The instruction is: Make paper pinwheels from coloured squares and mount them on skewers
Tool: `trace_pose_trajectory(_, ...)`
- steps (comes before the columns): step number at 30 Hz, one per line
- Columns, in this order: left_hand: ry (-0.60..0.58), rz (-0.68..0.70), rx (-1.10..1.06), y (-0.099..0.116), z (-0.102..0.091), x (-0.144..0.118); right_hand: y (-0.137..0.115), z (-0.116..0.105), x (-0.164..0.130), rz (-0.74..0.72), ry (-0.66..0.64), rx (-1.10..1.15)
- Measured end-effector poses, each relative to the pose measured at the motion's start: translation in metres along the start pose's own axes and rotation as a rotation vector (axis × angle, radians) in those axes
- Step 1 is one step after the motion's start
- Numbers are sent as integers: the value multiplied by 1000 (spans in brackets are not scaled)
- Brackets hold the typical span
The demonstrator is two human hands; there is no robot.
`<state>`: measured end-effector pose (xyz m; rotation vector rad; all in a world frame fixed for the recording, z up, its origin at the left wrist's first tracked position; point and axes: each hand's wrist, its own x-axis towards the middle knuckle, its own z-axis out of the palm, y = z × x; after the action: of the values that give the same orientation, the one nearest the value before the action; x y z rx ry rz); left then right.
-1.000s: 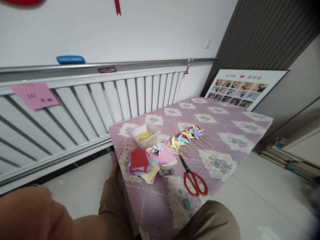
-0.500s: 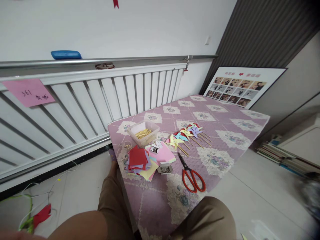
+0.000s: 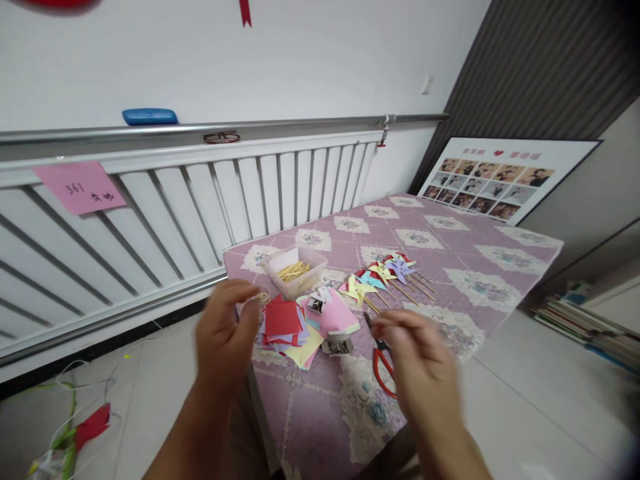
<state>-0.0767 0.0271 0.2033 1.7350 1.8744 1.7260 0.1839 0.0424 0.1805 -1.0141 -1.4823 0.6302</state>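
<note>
From here I see, at the left, a pink note (image 3: pixel 80 189) on the white radiator (image 3: pixel 190 213). My left hand (image 3: pixel 225 327) is curved, with a gap between thumb and fingers, near the red paper squares (image 3: pixel 283 319). Pinwheels (image 3: pixel 381 273) lie farther back. My right hand (image 3: pixel 417 353) partly blocks the scissors (image 3: pixel 376 369) on the table (image 3: pixel 310 413); its fingers are bunched and blurred, so I can't tell whether they grip anything. The clear tub (image 3: pixel 307 284) contains yellowish sticks (image 3: pixel 294 271); the little open box (image 3: pixel 349 347), silvery metal pieces (image 3: pixel 337 347).
</note>
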Motion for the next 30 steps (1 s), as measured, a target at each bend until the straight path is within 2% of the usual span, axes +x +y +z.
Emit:
trace_pose_trajectory(2, -151, -20, 107, -32, 25, -4, 47, 27, -11, 84, -144, -116)
trace_pose_trajectory(4, -366, -24, 275, -67, 51, -14, 94, 47, -40, 24, -271, -293)
trace_pose_trajectory(6, -452, -31, 330, -97, 71, -29, 129, 60, -76, -42, -331, -463)
trace_pose_trajectory(8, -518, -22, 363, -115, 83, -41, 148, 65, -106, -81, -377, -600)
trace_pose_trajectory(10, -586, -11, 386, -123, 88, -49, 151, 65, -122, -106, -468, -655)
trace_pose_trajectory(12, -646, -8, 404, -128, 91, -52, 146, 64, -123, -100, -528, -656)
trace_pose_trajectory(17, -709, -37, 449, -138, 96, -51, 139, 62, -112, -58, -559, -635)
trace_pose_trajectory(24, -692, -31, 457, -148, 99, -50, 145, 63, -114, -51, -560, -620)
trace_pose_trajectory(30, -588, 18, 421, -151, 99, -48, 144, 62, -114, -46, -560, -610)
